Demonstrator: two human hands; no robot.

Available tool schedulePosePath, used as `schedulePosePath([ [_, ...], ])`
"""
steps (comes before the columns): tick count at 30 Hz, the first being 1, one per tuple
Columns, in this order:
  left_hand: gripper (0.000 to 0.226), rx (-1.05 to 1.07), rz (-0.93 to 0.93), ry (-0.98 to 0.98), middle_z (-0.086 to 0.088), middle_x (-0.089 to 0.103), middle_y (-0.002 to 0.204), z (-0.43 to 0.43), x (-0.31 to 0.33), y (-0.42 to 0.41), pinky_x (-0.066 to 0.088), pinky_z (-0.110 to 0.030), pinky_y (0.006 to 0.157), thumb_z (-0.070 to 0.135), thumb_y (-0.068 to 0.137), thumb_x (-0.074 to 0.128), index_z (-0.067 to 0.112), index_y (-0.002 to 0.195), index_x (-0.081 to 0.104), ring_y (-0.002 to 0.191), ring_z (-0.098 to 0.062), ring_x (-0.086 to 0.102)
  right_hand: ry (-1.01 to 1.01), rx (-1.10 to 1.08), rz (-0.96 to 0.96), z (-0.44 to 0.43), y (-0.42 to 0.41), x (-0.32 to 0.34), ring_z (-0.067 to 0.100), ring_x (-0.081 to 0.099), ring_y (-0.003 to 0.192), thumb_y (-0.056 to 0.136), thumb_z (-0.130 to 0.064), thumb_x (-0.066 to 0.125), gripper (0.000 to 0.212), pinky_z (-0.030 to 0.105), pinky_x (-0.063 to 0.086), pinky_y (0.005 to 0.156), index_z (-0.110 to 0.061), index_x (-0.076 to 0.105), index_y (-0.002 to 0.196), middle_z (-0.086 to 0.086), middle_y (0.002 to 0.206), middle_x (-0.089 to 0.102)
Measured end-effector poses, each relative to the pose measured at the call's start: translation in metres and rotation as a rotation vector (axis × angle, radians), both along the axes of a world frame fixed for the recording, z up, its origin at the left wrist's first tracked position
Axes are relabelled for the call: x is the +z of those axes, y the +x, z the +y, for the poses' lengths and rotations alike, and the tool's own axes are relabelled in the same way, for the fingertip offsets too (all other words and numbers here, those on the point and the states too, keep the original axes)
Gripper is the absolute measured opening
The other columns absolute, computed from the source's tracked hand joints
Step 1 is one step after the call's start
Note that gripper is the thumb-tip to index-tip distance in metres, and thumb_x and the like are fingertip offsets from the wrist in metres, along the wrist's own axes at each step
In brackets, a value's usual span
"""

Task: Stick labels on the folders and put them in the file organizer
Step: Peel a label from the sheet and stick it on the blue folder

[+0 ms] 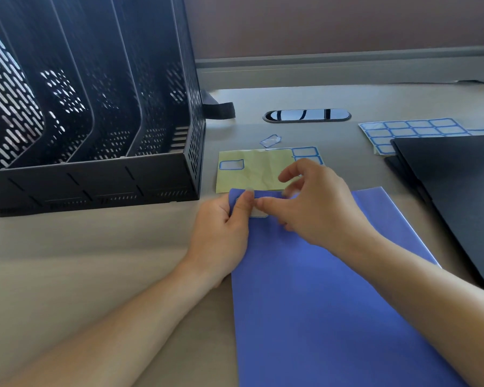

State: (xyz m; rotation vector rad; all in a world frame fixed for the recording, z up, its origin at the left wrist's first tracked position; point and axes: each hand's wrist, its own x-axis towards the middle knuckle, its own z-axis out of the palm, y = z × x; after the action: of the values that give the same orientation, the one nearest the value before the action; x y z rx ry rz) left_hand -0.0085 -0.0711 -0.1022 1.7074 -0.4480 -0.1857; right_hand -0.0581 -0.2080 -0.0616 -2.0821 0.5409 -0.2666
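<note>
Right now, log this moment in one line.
step: labelling | left hand: grips blue folder corner | right hand: presses label onto it

Support surface: beige desk (95, 261). A black mesh file organizer (95, 174) stands at far left. A blue folder (319, 303) lies flat at near centre, overlapping the near edge of a yellow backing sheet (257, 169). A loose label (270, 140) lies just beyond that sheet. At right, black folders (458, 191) overlap a label sheet (411, 129). An oval cable port (307, 115) is set into the desk at far centre.
</note>
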Motion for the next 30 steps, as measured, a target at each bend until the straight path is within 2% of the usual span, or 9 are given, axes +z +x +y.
schedulePosePath([
  [4, 0.038, -0.045, 0.046, -0.03, -0.025, 0.059, 0.075, 0.002, 0.001, 0.001, 0.045, -0.051, 0.059, 0.045, 0.093, 0.047, 0.016, 0.087, 0.071, 0.07, -0.025, 0.05, 0.017, -0.009, 0.057, -0.013, 0.003, 0.0, 0.018, 0.059, 0.072, 0.07, -0.051, 0.082, 0.043, 0.029, 0.046, 0.057, -0.028, 0.058, 0.097, -0.009, 0.105, 0.055],
  [7, 0.041, -0.043, 0.104, -0.068, -0.013, 0.057, 0.076, 0.003, 0.0, 0.001, 0.041, -0.039, 0.063, 0.039, 0.097, 0.05, 0.002, 0.085, 0.064, 0.07, -0.023, 0.05, 0.027, 0.024, 0.04, -0.017, 0.004, 0.002, 0.017, 0.06, 0.074, 0.078, -0.05, 0.076, 0.033, 0.027, 0.044, 0.061, -0.03, 0.06, 0.099, -0.01, 0.114, 0.057],
  [12, 0.037, -0.051, 0.221, -0.135, -0.012, 0.069, 0.079, 0.003, 0.002, 0.0, 0.051, -0.038, 0.067, 0.026, 0.104, 0.047, 0.009, 0.083, 0.072, 0.072, -0.025, 0.065, -0.564, 0.086, 0.045, -0.014, -0.005, 0.011, 0.018, 0.045, 0.107, 0.082, -0.071, 0.054, 0.053, 0.026, 0.032, 0.082, -0.035, 0.061, 0.121, -0.01, 0.117, 0.046],
  [15, 0.039, -0.084, 0.24, -0.174, -0.013, 0.062, 0.077, 0.005, 0.002, 0.002, 0.047, -0.037, 0.066, 0.029, 0.103, 0.049, 0.001, 0.085, 0.069, 0.072, -0.023, 0.059, -0.528, 0.161, 0.147, -0.007, -0.006, 0.012, 0.02, 0.037, 0.123, 0.077, -0.081, 0.041, 0.059, 0.033, 0.022, 0.089, -0.042, 0.061, 0.117, -0.016, 0.123, 0.049],
  [18, 0.07, -0.1, 0.213, -0.188, -0.016, 0.053, 0.086, 0.007, 0.006, 0.0, 0.036, -0.045, 0.066, 0.053, 0.088, 0.056, -0.016, 0.097, 0.053, 0.077, -0.03, 0.046, -0.475, 0.219, 0.161, -0.005, -0.002, 0.003, 0.015, 0.051, 0.093, 0.075, -0.083, 0.036, 0.055, 0.036, 0.025, 0.081, -0.034, 0.061, 0.081, -0.015, 0.081, 0.058],
  [21, 0.089, -0.12, 0.181, -0.188, -0.017, 0.051, 0.088, 0.008, 0.008, -0.002, 0.035, -0.052, 0.06, 0.069, 0.08, 0.059, -0.017, 0.097, 0.047, 0.079, -0.032, 0.042, -0.276, 0.218, 0.101, -0.012, 0.004, -0.002, 0.009, 0.041, 0.055, 0.075, -0.078, 0.054, 0.053, 0.035, 0.03, 0.073, -0.027, 0.054, 0.061, -0.01, 0.055, 0.043],
  [24, 0.094, -0.135, 0.156, -0.174, -0.019, 0.051, 0.084, 0.008, 0.011, -0.005, 0.036, -0.053, 0.06, 0.076, 0.078, 0.056, -0.016, 0.098, 0.048, 0.078, -0.031, 0.043, -0.115, 0.23, 0.046, -0.017, 0.008, -0.002, 0.01, 0.032, 0.048, 0.071, -0.07, 0.068, 0.052, 0.034, 0.026, 0.067, -0.02, 0.059, 0.061, -0.008, 0.051, 0.037],
  [27, 0.085, -0.136, 0.154, -0.145, -0.029, 0.035, 0.061, 0.007, 0.019, -0.009, 0.03, -0.047, 0.052, 0.069, 0.08, 0.057, -0.015, 0.081, 0.046, 0.057, -0.038, 0.034, -0.066, 0.209, 0.023, -0.016, 0.01, -0.003, 0.012, 0.027, 0.047, 0.069, -0.068, 0.072, 0.061, 0.031, 0.022, 0.063, -0.008, 0.059, 0.07, -0.007, 0.05, 0.033],
  [30, 0.066, -0.161, 0.208, -0.15, -0.013, 0.036, 0.054, 0.006, 0.02, -0.009, 0.035, -0.029, 0.05, 0.061, 0.085, 0.06, -0.001, 0.063, 0.06, 0.05, -0.024, 0.04, -0.106, 0.188, 0.002, -0.015, 0.01, -0.001, 0.013, 0.027, 0.045, 0.071, -0.066, 0.072, 0.061, 0.03, 0.021, 0.062, -0.009, 0.052, 0.061, -0.008, 0.046, 0.03],
])
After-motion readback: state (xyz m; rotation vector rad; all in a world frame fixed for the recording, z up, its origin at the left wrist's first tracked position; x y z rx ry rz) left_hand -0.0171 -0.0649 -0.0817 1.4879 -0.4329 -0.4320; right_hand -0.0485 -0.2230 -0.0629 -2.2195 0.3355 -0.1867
